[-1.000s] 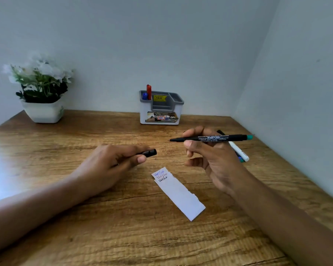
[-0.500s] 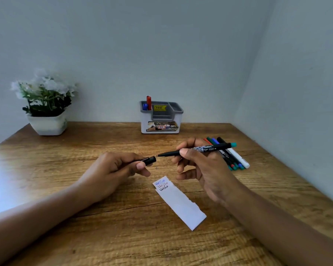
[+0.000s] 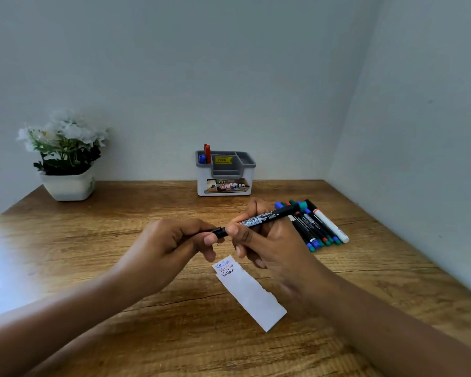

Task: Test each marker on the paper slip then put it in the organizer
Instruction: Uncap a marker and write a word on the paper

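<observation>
One marker [image 3: 267, 217], pinched by fingers of the right hand [image 3: 272, 240] above the paper slip [image 3: 250, 292], now meets its cap [image 3: 220, 232], pinched by the left hand [image 3: 172, 240] and held apart a second ago: recapping, so its test seems done and the organizer [image 3: 225, 183] at the back of the bench [image 3: 120, 213] likely comes next.

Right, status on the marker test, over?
Left hand pinches cap, right hand grips marker. Cap meets tip. Slip carries three lines. Nothing between hands and organizer.
</observation>
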`<state>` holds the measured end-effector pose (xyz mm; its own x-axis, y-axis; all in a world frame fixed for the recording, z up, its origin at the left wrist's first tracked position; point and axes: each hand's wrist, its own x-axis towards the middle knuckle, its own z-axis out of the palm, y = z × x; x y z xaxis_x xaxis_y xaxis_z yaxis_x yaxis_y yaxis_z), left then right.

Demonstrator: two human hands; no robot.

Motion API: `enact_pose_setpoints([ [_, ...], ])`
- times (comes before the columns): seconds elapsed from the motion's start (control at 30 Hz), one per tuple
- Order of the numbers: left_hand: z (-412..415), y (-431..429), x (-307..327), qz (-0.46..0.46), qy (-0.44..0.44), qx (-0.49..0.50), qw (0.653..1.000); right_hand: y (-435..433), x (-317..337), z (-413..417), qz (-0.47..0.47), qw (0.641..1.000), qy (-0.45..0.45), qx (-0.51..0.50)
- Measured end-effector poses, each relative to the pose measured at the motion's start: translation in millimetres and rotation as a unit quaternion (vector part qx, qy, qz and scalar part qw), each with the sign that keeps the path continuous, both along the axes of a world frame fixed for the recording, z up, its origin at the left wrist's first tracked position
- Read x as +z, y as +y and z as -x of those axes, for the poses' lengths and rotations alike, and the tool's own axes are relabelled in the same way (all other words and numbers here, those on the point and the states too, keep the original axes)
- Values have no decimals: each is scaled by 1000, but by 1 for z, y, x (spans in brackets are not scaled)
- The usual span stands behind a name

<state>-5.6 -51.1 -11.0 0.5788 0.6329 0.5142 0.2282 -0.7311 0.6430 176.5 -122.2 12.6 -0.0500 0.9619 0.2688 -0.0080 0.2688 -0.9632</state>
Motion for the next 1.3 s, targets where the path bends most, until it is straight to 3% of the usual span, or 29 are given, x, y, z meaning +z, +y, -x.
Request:
enact_pose_setpoints([
  [0.2,-12,0,20,-20,4,20,1000,1,15,-12,-19,999,-42,-15],
  [0.37,-34,35,28,121,-156,80,977,24,44,-34,-65,990,-17,-121],
  [0.43,-44,67,23,153,-172,160,960,52,65,-47,-93,974,-113,-175],
  [0.53,-65,116,16,254,-114,249,928,101,102,-60,-83,937,-285,-182],
  [0.6,-79,137,12,286,-104,249,919,134,122,-62,-57,888,-415,-188],
  [0.73,-95,160,4,269,-147,228,924,186,145,-44,-16,708,-682,-181],
  [0.8,-97,166,0,251,-150,219,931,206,150,-32,43,672,-729,-126],
  [0.87,-98,169,-3,233,-143,212,938,220,152,-21,70,675,-727,-102],
  [1.03,-98,173,-7,212,-135,212,945,245,150,3,18,725,-683,-86],
  [1.17,-98,173,-8,195,-124,213,949,257,131,14,38,725,-685,-64],
  [1.3,-98,172,-8,188,-118,218,950,255,120,14,61,761,-645,-44],
])
